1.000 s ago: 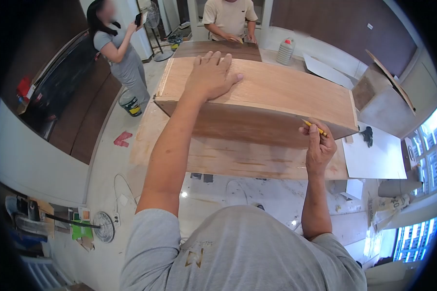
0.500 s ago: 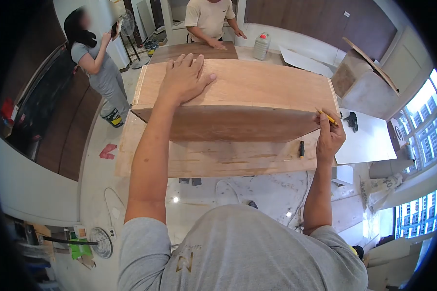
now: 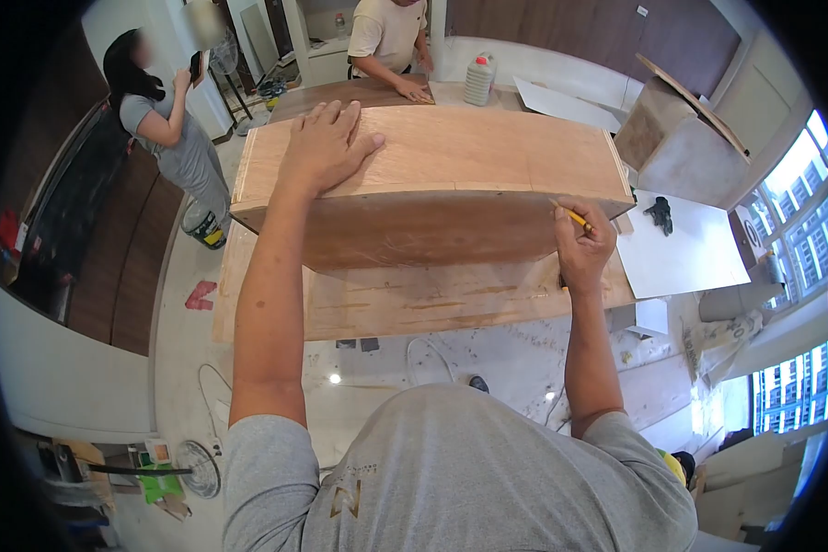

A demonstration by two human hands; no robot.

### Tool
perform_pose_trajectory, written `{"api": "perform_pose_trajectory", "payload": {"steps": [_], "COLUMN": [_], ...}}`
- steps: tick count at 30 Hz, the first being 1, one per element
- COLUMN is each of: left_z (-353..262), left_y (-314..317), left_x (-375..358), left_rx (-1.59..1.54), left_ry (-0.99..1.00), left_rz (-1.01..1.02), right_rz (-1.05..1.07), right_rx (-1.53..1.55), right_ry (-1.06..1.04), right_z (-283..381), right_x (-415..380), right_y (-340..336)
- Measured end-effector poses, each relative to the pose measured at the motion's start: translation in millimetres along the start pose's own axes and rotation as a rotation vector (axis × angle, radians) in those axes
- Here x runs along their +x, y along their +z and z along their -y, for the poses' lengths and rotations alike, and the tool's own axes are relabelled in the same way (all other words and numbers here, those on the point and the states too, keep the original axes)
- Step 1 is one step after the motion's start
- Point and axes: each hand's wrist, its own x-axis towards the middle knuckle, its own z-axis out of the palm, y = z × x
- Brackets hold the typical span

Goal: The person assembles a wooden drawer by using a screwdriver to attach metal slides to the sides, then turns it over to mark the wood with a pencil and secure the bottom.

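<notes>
A long open wooden box (image 3: 469,152) stands on a plywood sheet (image 3: 414,308). My left hand (image 3: 327,152) lies flat on the top face of the box, near its left end, with the fingers spread. Pinched in my right hand (image 3: 583,244) is a yellow pencil (image 3: 577,218), its tip at the front top edge of the box, left of the right end. Behind my right hand, a screwdriver on the plywood is mostly hidden.
A co-worker (image 3: 391,41) rests a hand on a brown board (image 3: 340,97) behind the box. Another person (image 3: 170,129) stands at the left. A plastic jug (image 3: 478,81), black gloves (image 3: 660,215) and a white panel (image 3: 681,258) are beyond and to the right.
My right hand has moved left along the box edge with the pencil, now covering most of the screwdriver. My left hand stays flat on the box. The camera view has shifted slightly.
</notes>
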Motion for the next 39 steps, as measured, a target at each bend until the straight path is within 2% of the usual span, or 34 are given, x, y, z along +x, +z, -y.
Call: {"api": "perform_pose_trajectory", "payload": {"steps": [2,5,8,11,14,17,21,26,29,30,33,36,39], "left_z": [0,3,4,8,2,6,4,4,7,6,5,5,8], "left_y": [0,3,0,6,0,4,5,5,5,5,4,4,7], "left_x": [1,3,5,5,2,4,4,4,4,4,3,0,3], "left_rx": [0.000,-0.008,-0.008,-0.001,0.001,-0.008,0.003,0.015,0.015,0.017,0.019,0.006,-0.001], "left_ry": [-0.006,0.002,0.026,0.074,0.012,0.018,0.005,-0.007,0.024,0.024,0.020,0.021,0.039], "left_rz": [0.013,0.007,0.014,-0.061,0.016,0.019,0.018,0.029,0.021,0.019,0.000,-0.020,-0.013], "right_rz": [-0.030,0.001,-0.017,-0.189,-0.271,-0.266,-0.138,0.018,0.136,0.180,0.241,0.214,0.358], "right_rx": [-0.014,0.055,0.000,0.215,0.311,0.303,0.209,0.114,-0.110,-0.090,-0.184,-0.194,-0.155], "right_ry": [-0.053,0.106,0.036,0.262,0.275,0.292,0.352,0.285,0.149,0.214,0.069,0.107,0.196], "right_z": [5,3,-23,-46,-69,-73,-69,-72,-72,-69,-82,-83,-60], "right_x": [14,32,51,64,67,62,52,66,92,98,105,105,102], "right_y": [1,3,-12,-46,-78,-85,-73,-57,-50,-47,-43,-38,-54]}}
